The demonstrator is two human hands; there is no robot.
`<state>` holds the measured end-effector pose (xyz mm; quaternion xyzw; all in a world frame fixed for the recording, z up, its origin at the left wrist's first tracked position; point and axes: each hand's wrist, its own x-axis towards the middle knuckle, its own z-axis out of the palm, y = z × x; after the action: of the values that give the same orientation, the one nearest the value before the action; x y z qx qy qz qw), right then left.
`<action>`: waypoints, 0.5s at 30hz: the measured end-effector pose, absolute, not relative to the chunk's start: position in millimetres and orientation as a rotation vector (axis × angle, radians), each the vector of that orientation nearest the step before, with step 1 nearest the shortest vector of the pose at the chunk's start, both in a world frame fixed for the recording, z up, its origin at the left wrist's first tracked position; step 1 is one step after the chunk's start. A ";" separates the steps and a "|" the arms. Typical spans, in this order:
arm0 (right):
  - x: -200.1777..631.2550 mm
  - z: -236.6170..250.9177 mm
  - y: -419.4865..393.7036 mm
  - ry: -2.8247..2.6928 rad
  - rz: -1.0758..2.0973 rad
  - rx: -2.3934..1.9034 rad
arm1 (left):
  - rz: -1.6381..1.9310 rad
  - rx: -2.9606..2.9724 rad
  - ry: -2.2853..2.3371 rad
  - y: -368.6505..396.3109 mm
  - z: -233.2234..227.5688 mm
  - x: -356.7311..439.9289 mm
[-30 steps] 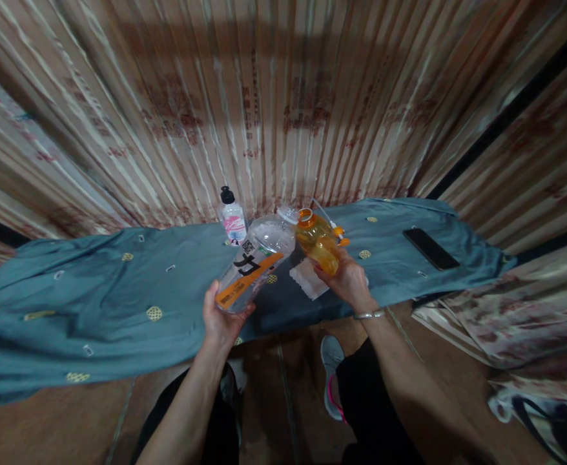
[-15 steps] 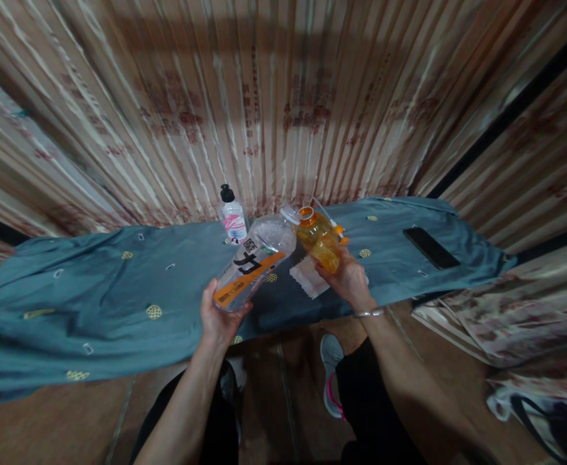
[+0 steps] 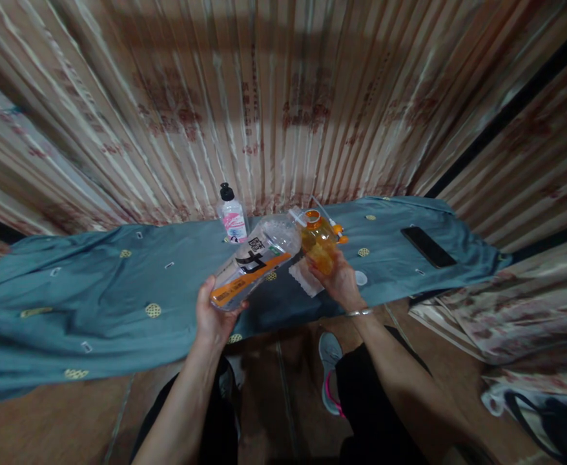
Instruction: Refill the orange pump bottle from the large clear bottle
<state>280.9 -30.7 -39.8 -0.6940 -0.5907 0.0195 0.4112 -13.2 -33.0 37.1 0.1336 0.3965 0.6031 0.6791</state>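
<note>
My left hand [image 3: 218,316] is closed around the lower end of a large clear plastic bottle [image 3: 252,268] with an orange stripe and black lettering. The bottle leans to the right, its uncapped mouth beside the neck of an orange see-through bottle [image 3: 318,242]. Around that smaller bottle's lower part, my right hand [image 3: 339,278] is closed; a metal bangle circles the wrist. Its orange mouth is open and faces up. Whether liquid passes between the two, I cannot tell. Under the right hand lies a pale cloth [image 3: 305,278], partly covered.
Behind the bottles stands a clear pump-top bottle [image 3: 234,219] with a black cap and pink label. An orange-and-white straw cap [image 3: 339,231] and a white round lid [image 3: 360,278] lie rightward. A black phone [image 3: 427,247] rests on the blue-green cloth cover [image 3: 104,284]. Pleated curtains [image 3: 274,116] hang behind.
The large bottle has tipped further over and turned slightly, its mouth lower. The orange bottle has shifted a little and stands more upright. The white round lid has come into view beside my right hand.
</note>
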 end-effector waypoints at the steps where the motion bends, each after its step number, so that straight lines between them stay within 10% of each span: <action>1: 281.2 -39.6 -31.5 -1.492 0.054 -1.726 | 1.356 0.307 0.902 -33.4 38.2 -12.3; 15: 311.5 -6.9 -32.5 -1.673 0.371 -1.608 | 1.349 0.386 0.962 -32.5 44.5 -11.4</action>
<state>311.5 -32.5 -6.9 -0.6312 -0.6571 0.1455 0.3856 -11.4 -32.5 44.5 0.1705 0.4250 0.5960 0.6597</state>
